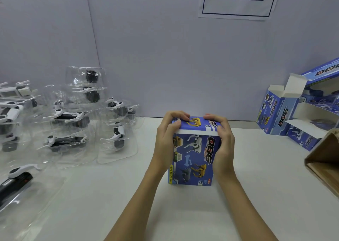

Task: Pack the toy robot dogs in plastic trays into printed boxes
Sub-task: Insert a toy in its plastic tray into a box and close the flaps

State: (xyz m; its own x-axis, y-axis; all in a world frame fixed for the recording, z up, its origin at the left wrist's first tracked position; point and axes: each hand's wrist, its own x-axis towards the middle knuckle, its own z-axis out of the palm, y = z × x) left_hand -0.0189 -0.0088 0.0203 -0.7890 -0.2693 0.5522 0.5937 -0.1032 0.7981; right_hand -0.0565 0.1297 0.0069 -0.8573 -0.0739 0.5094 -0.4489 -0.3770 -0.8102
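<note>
Hands [196,138] clamped around upright printed box [194,160] on bench [256,195], left [167,139] and right [222,141], fingers pressing top flap [197,124] down, apparently to close it.

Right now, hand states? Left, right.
Left hand: grips the blue printed box, fingers curled over its top flap.
Right hand: grips the same box.
</note>
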